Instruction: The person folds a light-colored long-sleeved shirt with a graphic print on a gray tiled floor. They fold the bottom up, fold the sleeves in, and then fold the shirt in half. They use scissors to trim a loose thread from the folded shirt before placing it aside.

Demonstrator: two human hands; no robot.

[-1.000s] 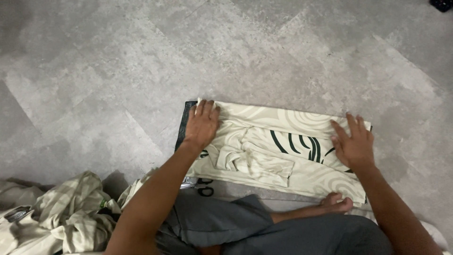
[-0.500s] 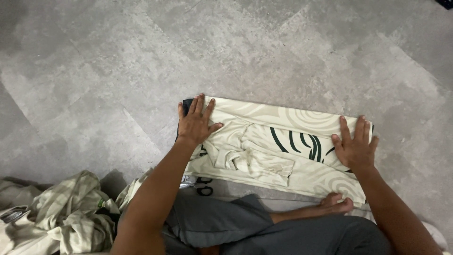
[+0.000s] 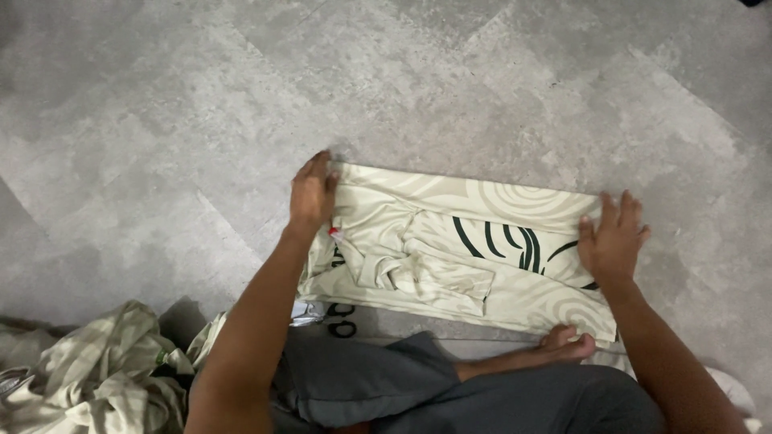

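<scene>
Head view: folded cream cloth with pale swirl and dark green line print flat on grey stone-look floor, long axis left to right

Left hand at far left corner, fingers curled over that edge, pinch not confirmable; right hand spread open, palm down on right end, gripping nothing. Each hand at one end of long axis, cloth between. Crumpled striped cream fabric heap well apart, lower left

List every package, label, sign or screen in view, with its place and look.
Small tag: red and white, on the cream folded cloth, just below the left hand.
No packages, signs or screens show.
</scene>
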